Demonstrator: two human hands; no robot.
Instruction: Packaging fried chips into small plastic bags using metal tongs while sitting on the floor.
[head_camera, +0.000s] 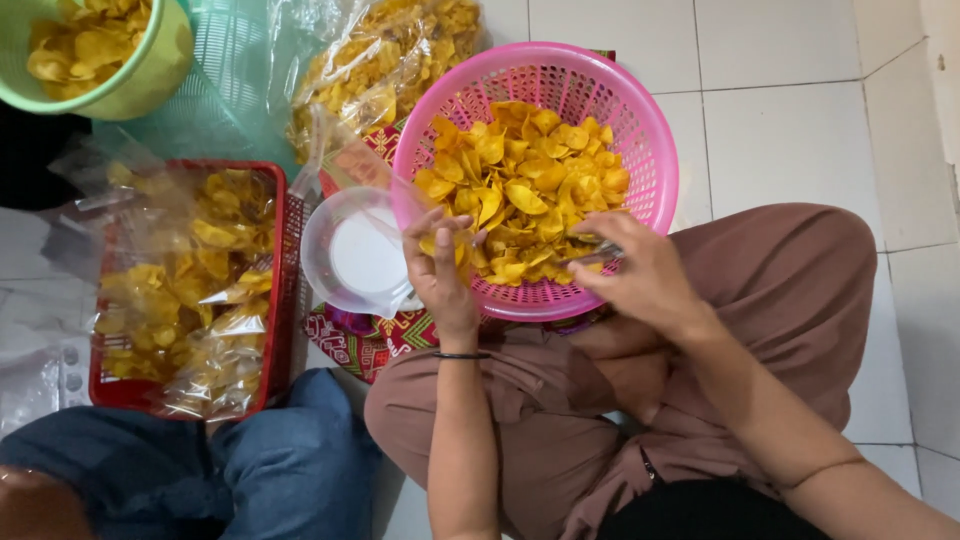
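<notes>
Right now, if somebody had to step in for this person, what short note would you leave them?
Left hand: pinching a few yellow chips at the near rim of the pink basket.
Right hand: over the basket's near edge, gripping a small shiny item I cannot identify.
Beside the left hand: a clear plastic bag, open, no chips visible inside.
Done: filled bags lie in the red crate.
Left: the basket is well filled with loose chips.

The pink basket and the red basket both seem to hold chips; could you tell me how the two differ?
The pink basket is round and holds loose yellow chips; the red basket is rectangular and holds chips sealed in clear bags. Both hands, left and right, reach into the pink basket, none into the red basket. Both are perforated plastic.
</notes>
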